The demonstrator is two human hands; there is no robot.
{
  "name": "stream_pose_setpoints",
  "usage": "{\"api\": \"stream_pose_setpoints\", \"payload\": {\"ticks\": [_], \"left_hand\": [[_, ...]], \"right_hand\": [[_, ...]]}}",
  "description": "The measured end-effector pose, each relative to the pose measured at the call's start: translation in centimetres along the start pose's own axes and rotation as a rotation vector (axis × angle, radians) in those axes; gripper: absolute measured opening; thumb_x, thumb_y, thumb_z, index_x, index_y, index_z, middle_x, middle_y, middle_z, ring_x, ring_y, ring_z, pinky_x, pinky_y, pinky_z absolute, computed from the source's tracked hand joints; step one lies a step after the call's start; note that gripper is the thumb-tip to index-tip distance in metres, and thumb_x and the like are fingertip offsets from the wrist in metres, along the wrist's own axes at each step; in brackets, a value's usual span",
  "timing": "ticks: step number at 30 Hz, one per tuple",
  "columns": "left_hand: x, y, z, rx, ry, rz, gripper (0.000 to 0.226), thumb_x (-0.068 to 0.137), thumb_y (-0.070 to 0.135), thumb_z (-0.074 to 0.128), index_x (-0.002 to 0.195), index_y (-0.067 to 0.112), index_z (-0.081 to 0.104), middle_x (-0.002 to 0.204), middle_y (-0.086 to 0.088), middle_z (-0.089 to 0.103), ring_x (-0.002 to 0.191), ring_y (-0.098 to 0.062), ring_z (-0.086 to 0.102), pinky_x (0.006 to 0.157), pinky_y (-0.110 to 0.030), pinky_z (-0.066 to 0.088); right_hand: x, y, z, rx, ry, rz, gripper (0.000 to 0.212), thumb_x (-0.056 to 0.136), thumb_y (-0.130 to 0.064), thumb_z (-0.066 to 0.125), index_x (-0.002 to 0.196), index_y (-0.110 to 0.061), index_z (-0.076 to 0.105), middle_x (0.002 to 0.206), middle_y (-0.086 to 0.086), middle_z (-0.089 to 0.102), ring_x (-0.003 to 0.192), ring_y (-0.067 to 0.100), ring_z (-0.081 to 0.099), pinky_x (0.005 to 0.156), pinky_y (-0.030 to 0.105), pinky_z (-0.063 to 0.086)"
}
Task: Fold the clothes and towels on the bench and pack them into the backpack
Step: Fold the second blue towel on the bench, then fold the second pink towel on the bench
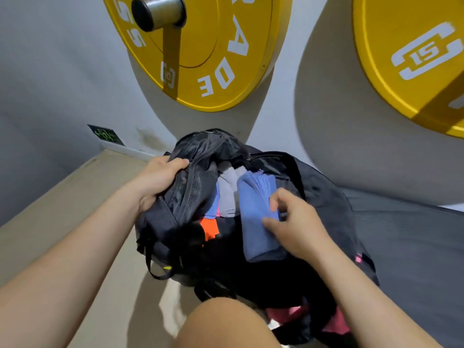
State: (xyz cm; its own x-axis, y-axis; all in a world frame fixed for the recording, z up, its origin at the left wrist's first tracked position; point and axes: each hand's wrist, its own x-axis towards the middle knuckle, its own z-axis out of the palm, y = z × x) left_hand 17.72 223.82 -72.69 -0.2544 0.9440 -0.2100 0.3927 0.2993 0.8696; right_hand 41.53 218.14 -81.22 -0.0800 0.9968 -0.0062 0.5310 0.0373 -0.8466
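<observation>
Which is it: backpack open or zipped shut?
Open. The left hand holds back the flap of the backpack, and the right hand grips a folded blue cloth in its mouth.

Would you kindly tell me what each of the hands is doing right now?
Left hand: grips the backpack by its flap, holding it open.
Right hand: pinches the blue folded cloth at the backpack's mouth.

A round yellow weight plate (pixel 213 33) on the left bears white letters ending in "ADE", what looks like "55" at its edge, and a small "15" emblem. The right yellow weight plate (pixel 389 84) shows a large white "15" emblem. A small green wall sign (pixel 106 135) is too blurred to read.
</observation>
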Motion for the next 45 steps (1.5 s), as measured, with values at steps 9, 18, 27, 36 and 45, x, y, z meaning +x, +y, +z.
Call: {"api": "stream_pose_setpoints", "payload": {"ticks": [9,18,27,36,45], "left_hand": [[0.6,-1.1,1.9,-0.082,-0.012,0.035,0.016,0.091,0.013,0.052,0.084,0.009,0.066,0.082,-0.013,0.069,0.076,-0.024,0.064,0.079,-0.036,0.05],[1.4,-1.8,4.1,0.068,-0.017,0.205,0.026,0.089,0.027,0.057,0.097,0.004,0.065,0.096,-0.014,0.071,0.09,-0.029,0.067,0.086,-0.039,0.051],[1.9,-5.8,9.1,0.229,-0.114,0.223,0.05,0.089,0.028,0.056,0.136,0.022,0.04,0.113,0.003,0.065,0.097,-0.021,0.063,0.086,-0.032,0.048],[1.8,-0.2,3.5,-0.327,0.338,0.265,0.009,0.083,0.01,0.052,0.076,0.008,0.055,0.069,-0.007,0.044,0.055,-0.011,0.039,0.052,-0.023,0.032],[4.3,2.0,5.1,0.438,0.072,0.504,0.044,0.081,0.022,0.057,0.125,0.019,0.063,0.118,0.003,0.066,0.11,-0.016,0.059,0.09,-0.024,0.044]], "right_hand": [[1.5,0.2,12.2,0.44,-0.045,0.522,0.028,0.061,-0.008,0.066,0.061,-0.021,0.042,0.068,0.005,0.055,0.07,0.031,0.064,0.069,0.05,0.058],[2.5,0.0,12.5,-0.112,-0.405,0.366,0.023,0.081,-0.023,0.061,0.1,-0.01,0.066,0.109,0.013,0.066,0.099,0.028,0.063,0.071,0.026,0.044],[0.9,5.4,-4.4,-0.479,0.24,0.417,0.057,0.087,-0.042,0.059,0.133,-0.015,0.039,0.135,0.014,0.047,0.127,0.037,0.037,0.095,0.046,0.04],[2.8,0.7,0.8,0.159,0.401,0.077,0.01,0.094,-0.019,0.054,0.099,-0.011,0.057,0.082,0.003,0.064,0.08,0.025,0.056,0.069,0.032,0.041],[6.0,-1.5,5.8,0.851,0.193,0.267,0.051,0.087,-0.036,0.058,0.133,-0.018,0.046,0.133,0.002,0.056,0.123,0.02,0.053,0.106,0.043,0.041]]}}
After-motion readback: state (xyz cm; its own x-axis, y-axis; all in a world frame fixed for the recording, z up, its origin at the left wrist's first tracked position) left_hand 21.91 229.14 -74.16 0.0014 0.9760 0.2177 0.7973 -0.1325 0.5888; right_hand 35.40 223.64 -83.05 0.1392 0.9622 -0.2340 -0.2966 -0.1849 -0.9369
